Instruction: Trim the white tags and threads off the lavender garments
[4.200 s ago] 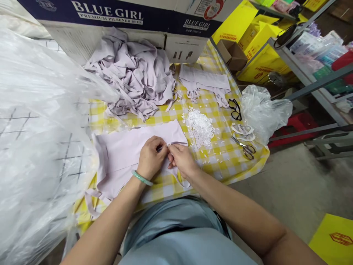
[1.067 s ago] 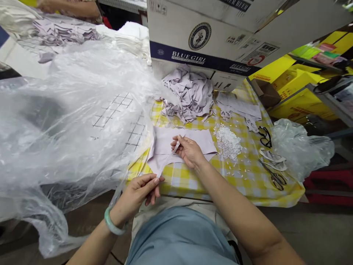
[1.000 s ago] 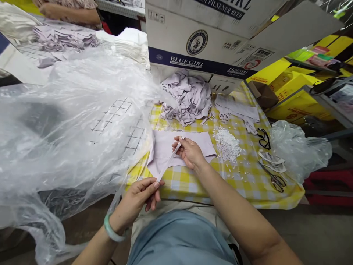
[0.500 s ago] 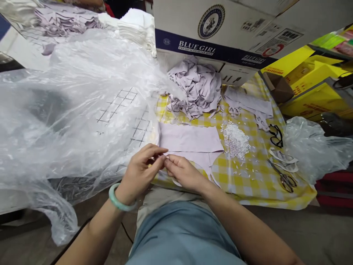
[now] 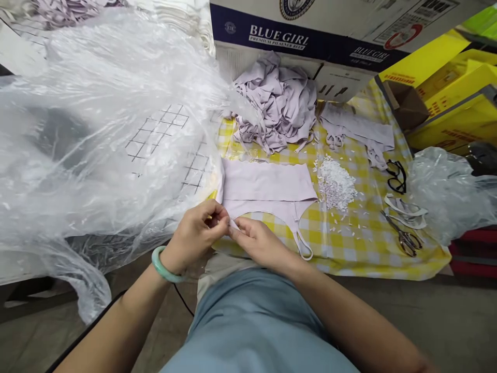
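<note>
A pale lilac garment (image 5: 267, 187) lies flat on the yellow checked tablecloth (image 5: 349, 243) in front of me. My left hand (image 5: 196, 234), with a green bangle on the wrist, and my right hand (image 5: 256, 242) meet at the near left edge of the garment. Both pinch the end of its thin strap between the fingertips. Another strap loop (image 5: 303, 248) hangs over the near table edge to the right of my right hand.
A crumpled heap of lilac garments (image 5: 279, 103) lies at the back under a Blue Girl carton (image 5: 310, 36). A big clear plastic bag (image 5: 97, 129) fills the left. White small bits (image 5: 336, 182), black glasses (image 5: 396, 176), scissors (image 5: 406, 239) and another plastic bag (image 5: 450, 191) lie right.
A second ago my hands were apart with the strap stretched between them. They have come together at the near edge, both pinching the strap end.
</note>
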A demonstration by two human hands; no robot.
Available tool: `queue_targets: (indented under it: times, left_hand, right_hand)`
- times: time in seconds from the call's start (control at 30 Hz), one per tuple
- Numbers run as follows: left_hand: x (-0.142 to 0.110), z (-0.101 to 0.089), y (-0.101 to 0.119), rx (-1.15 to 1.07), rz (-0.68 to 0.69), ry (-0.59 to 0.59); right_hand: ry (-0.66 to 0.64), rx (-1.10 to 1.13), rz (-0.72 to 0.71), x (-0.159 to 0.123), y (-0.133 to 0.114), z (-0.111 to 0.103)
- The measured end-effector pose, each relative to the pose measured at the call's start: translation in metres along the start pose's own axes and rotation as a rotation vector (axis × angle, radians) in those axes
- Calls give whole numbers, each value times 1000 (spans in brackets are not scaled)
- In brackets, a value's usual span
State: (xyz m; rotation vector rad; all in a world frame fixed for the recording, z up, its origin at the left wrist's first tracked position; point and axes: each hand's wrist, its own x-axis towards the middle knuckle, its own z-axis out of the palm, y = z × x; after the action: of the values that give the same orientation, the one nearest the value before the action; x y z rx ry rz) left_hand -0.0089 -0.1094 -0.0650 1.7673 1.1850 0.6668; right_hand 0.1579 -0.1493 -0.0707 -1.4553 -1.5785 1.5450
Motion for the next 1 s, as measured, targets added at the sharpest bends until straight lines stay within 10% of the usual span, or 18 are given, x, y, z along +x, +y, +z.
queue_targets:
  times: [0.2, 0.6, 1.0]
  left_hand:
    - [6, 8, 2, -89, 42, -85]
    - [68, 47, -34, 410, 436, 71]
    - [75, 41, -27, 152, 224, 85]
  right_hand:
    - [184, 106, -44, -10, 10, 1]
    - [222, 711, 264, 8, 20, -33]
    - [391, 734, 355, 37, 7, -34]
